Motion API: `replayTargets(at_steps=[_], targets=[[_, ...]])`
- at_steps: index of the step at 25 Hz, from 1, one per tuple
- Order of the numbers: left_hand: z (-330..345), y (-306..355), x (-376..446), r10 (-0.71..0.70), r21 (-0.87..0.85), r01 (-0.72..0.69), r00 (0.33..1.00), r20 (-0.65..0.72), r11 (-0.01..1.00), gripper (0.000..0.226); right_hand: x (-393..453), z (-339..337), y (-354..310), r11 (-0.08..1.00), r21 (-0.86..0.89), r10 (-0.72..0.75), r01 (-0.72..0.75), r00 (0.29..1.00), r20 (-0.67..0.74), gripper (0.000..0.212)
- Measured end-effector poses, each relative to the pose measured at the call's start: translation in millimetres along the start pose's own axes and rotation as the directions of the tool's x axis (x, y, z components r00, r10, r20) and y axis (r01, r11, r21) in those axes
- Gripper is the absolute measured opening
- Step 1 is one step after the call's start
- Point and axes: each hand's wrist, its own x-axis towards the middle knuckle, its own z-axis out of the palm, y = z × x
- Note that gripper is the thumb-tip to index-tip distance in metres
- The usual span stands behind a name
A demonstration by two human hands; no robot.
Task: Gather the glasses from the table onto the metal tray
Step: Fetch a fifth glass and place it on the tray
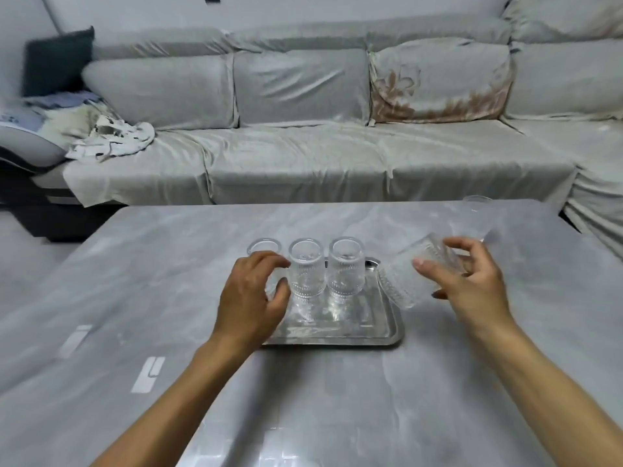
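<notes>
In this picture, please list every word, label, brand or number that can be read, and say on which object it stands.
None can be read.
Glasses and metal tray: no print visible.
Cloth on the sofa: dark marks, too blurred to tell if they are letters.

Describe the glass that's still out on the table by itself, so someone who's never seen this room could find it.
Start at the grey table in front of the sofa and look to its far right corner. A lone clear glass stands there, upright. Unlike the others, it is well away from the metal tray and from both hands.
</notes>
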Motion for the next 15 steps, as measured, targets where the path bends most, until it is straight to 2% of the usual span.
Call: replayTargets(at_steps=[2,7,15], targets=[[-9,-29,-9,-0.034,0.071,0.033,0.999,0.022,0.997,0.027,-16,46,-11,0.992,-0.058,-0.104,0.11,0.99,0.094,0.056],[-12,-56,-14,0.068,0.068,-0.076,0.992,0.107,0.995,0.028,-39,129,-1,0.862,-0.36,-0.278,0.356,0.927,0.252,0.06],[-12,-56,-8,0.042,0.047,-0.05,0.989,0.144,0.998,0.022,-43,161,36,0.753,-0.48,-0.295,0.45,0.883,0.366,0.066]])
